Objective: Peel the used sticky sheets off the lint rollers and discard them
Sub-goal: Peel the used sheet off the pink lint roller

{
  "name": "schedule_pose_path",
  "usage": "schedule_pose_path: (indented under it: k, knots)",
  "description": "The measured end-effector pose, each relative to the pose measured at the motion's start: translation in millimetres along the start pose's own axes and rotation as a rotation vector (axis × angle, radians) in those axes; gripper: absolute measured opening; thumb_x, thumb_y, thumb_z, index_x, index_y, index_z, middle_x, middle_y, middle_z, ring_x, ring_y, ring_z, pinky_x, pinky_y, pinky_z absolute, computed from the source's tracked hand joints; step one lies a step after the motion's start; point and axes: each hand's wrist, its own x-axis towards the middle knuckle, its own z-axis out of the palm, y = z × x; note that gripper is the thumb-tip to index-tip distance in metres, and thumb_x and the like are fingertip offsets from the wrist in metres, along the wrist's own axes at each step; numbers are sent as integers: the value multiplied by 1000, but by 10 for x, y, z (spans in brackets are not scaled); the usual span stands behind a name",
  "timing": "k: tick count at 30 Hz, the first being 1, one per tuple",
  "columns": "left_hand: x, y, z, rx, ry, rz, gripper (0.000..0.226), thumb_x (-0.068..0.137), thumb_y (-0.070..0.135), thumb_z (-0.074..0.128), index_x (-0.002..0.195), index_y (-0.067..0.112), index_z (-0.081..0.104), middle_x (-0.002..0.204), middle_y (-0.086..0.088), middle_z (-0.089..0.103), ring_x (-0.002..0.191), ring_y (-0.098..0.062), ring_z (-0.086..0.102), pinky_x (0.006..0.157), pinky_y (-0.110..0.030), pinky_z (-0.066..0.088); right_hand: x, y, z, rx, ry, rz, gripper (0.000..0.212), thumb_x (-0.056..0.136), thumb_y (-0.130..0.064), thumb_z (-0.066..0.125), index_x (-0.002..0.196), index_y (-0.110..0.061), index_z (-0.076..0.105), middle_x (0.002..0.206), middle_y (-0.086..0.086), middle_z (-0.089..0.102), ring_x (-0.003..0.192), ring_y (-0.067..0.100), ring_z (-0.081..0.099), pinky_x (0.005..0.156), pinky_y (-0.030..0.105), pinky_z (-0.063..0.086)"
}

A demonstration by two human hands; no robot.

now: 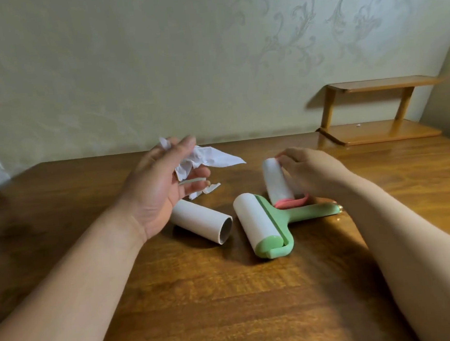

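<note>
Two bare hands are reaching out over a brown wooden table (174, 295). On the left, the left hand (163, 186) is hovering palm-up with its fingers loosely spread, and a crumpled white sheet (209, 159) is lying across the fingertips rather than being clenched; whether it is stuck to the skin cannot be told. On the right, the right hand (310, 171) is curling its fingers around the far end of the pink lint roller (277, 182), pinching at the top of its white roll. That roller is lying on the table with its pink handle partly hidden under the hand. Just near of it, the green lint roller (271, 226) is resting flat, its white roll pointing toward the left and its green handle stretching right, crossing in front of the pink one. Left of the green roller, a bare cardboard tube (203, 221) is lying on its side, its open end facing near and right, partly tucked behind the left wrist. Small torn white scraps (209, 189) are sitting on the table just beyond the tube. Farther off, at the far right, a small wooden shelf (375, 110) is standing against the patterned wall (209, 50).
</note>
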Motion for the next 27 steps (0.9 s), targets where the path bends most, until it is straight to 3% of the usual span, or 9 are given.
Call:
schedule_pose_path:
  k: [4,7,9,12,14,16,19,22,27]
  knots:
    - [-8,-6,5,34,-14,25,15,92,22,76,101,20,64,90,-3,77,78,-18,76,69,-29,66,3,-10,16,-73,-5,10,41,114,-42,37,122,-24,72,122,5,75,102,25,63,94,45,53]
    - [-20,19,7,28,2,29,10,104,14,69,99,20,64,91,-4,80,78,-20,78,68,-29,66,-42,-51,-105,-2,200,-45,43,115,-44,39,102,-15,69,103,7,68,97,30,62,95,54,53]
    - [-39,35,37,-1,-21,32,9,99,16,71,97,20,64,92,-5,80,80,-21,80,67,-28,66,-135,-164,-213,295,254,-126,52,112,-57,42,109,-15,73,101,5,74,97,27,69,88,49,55]
    - [-70,28,89,-37,-69,59,11,86,20,74,93,20,65,89,-6,78,75,-21,79,63,-28,65,-311,-462,-257,763,-82,-263,52,101,-69,56,128,-29,75,111,-6,83,100,9,78,85,32,60]
    - [-70,20,99,-20,-68,73,8,92,18,73,88,20,67,88,-8,79,75,-21,79,63,-29,65,-362,-590,-168,770,-208,-362,33,102,-46,72,119,-19,77,99,-3,83,87,11,78,76,27,60]
    - [-48,14,80,29,-18,74,14,107,16,65,94,15,69,88,-10,82,80,-26,83,70,-35,67,-373,-640,-93,762,-169,-382,13,103,-22,75,104,-9,77,81,-1,77,72,15,68,70,32,56]
    - [-34,-18,78,218,50,76,22,118,25,52,118,6,63,104,-15,86,89,-34,86,85,-49,69,-375,-624,-84,703,-57,-350,9,104,-19,72,100,-13,78,75,-2,74,69,12,65,69,32,55]
    - [-15,-88,84,502,45,151,16,116,29,57,127,17,55,118,-11,82,96,-28,86,88,-52,70,-407,-631,-133,682,-78,-405,15,106,-21,70,109,-30,81,91,-6,82,78,5,73,70,23,59]
    - [62,-6,-39,180,119,216,28,115,6,50,132,22,65,115,-8,86,102,-26,86,78,-33,70,-268,-513,-209,821,40,-320,27,109,-10,64,128,-21,79,104,0,86,87,13,79,72,27,61]
